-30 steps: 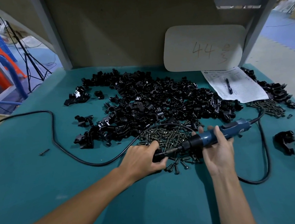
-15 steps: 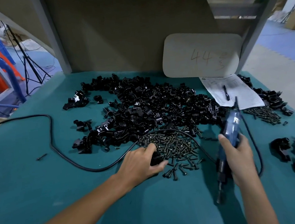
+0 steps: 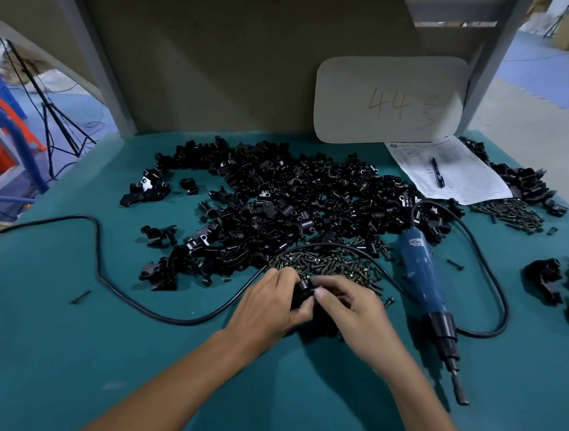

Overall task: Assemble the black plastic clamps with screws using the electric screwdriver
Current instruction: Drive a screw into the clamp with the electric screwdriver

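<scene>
A small black clamp (image 3: 304,291) is pinched at mid-table between the curled fingers of the left hand (image 3: 270,307) and the right hand (image 3: 351,307), both closed on it at the near edge of the heap of screws (image 3: 332,262). The blue screwdriver (image 3: 427,285) is seen lying on the green table (image 3: 83,370) at three o'clock of the hands, gripped by neither, bit pointed toward six, its black cable (image 3: 97,245) trailed off toward nine. The big heap of loose clamps (image 3: 292,201) is spread at twelve o'clock, with a sheet of paper (image 3: 458,172) and a pen (image 3: 437,172) at two o'clock.
</scene>
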A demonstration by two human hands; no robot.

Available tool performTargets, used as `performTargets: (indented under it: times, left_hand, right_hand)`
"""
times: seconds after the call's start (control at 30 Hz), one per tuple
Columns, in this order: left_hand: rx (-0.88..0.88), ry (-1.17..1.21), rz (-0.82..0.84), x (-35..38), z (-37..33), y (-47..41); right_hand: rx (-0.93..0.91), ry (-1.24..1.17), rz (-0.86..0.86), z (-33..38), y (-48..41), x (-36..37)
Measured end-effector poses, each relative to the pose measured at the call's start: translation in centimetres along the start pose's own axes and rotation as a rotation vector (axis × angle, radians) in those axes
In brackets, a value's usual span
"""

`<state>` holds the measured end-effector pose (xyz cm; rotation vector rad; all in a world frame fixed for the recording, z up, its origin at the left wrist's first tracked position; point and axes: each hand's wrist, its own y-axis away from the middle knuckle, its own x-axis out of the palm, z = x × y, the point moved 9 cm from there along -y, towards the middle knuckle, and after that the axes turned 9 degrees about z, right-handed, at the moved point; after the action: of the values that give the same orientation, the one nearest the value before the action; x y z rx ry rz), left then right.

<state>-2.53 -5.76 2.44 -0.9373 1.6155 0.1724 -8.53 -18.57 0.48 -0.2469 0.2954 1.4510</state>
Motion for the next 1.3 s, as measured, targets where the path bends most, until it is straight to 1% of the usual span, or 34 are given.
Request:
performTargets:
  times: [0.07,0.17,0.33,0.4,0.47,0.6,0.77,0.87,1.0,1.13,1.2,1.23,1.3]
  left_hand:
    - [0.009,0.009,0.021,0.2,-0.1,-0.1]
    - [0.047,-0.008,0.038,0.5,-0.5,-0.3]
    - [0.081,0.000,0.068,0.8,-0.7,-0.4]
    - [0.079,0.010,0.080,0.9,-0.7,-0.4]
    - [0.075,0.022,0.094,1.1,-0.5,-0.4]
    - [0.081,0.045,0.132,1.4,-0.4,-0.4]
    - [0.117,0.023,0.139,1.3,-0.7,-0.3]
    - [0.128,0.013,0.132,1.2,-0.8,-0.3]
    - [0.126,0.006,0.138,1.2,-0.8,-0.3]
    - [0.112,0.015,0.147,1.2,-0.8,-0.3]
    - [0.114,0.007,0.159,1.3,-0.9,-0.3]
    - [0.110,-0.001,0.163,1.3,-0.8,-0.4]
    - [0.095,-0.017,0.174,1.5,-0.7,-0.4]
  right_hand:
    - [-0.002,-0.132,-0.040,-1.1,-0.1,-0.3]
    - [-0.026,-0.253,-0.061,-1.6,0.2,-0.4]
    - [-0.012,-0.281,-0.140,-2.1,0.2,-1.1]
    - [-0.009,-0.225,-0.135,-1.8,0.0,-1.2]
    - [0.000,-0.117,-0.121,-1.3,-0.2,-1.3]
    - [0.005,0.021,-0.008,-0.6,-0.6,-1.2]
    - [-0.020,0.280,0.076,0.5,-1.1,-1.4]
    - [-0.040,0.335,0.104,1.1,-1.2,-1.2]
    - [-0.055,0.333,0.111,1.6,-1.3,-1.0]
    - [-0.046,0.412,0.129,2.1,-1.3,-0.5]
    - [-0.027,0.483,0.105,2.2,-1.1,-1.5]
    - [-0.012,0.535,0.055,2.2,-0.8,-2.8]
    - [0.050,0.699,-0.150,1.5,0.2,-7.3]
